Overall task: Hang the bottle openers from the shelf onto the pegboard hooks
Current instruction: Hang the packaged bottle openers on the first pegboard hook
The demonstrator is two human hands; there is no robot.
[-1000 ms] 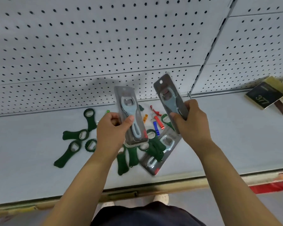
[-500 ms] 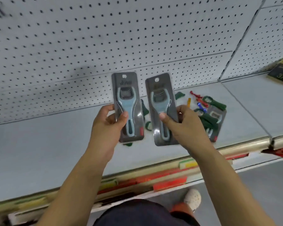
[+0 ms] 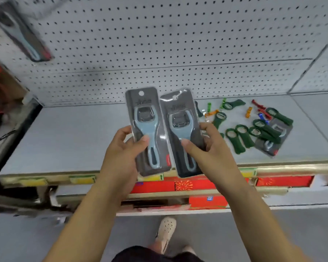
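Observation:
My left hand (image 3: 121, 154) grips a carded pale-blue bottle opener (image 3: 145, 118) by its lower half, thumb on the front. My right hand (image 3: 208, 148) holds a second carded pale-blue opener (image 3: 179, 118) the same way. Both cards stand upright side by side, over the front of the shelf (image 3: 68, 137) and below the white pegboard (image 3: 159, 44). Each card has a hang hole at its top. Another carded opener (image 3: 27, 40) hangs blurred at the pegboard's upper left. A fourth carded opener (image 3: 274, 142) lies on the shelf at the right, partly under green ones.
Several loose green openers (image 3: 240, 137) and small red, orange, blue and green ones (image 3: 249, 112) lie on the shelf at the right. Red boxes (image 3: 284, 181) sit on the lower shelf. My shoe (image 3: 166, 231) is on the grey floor below.
My view has swung left, so the loose openers now lie far right and the hanging opener shows at upper left. Both held cards stay side by side, slightly nearer each other.

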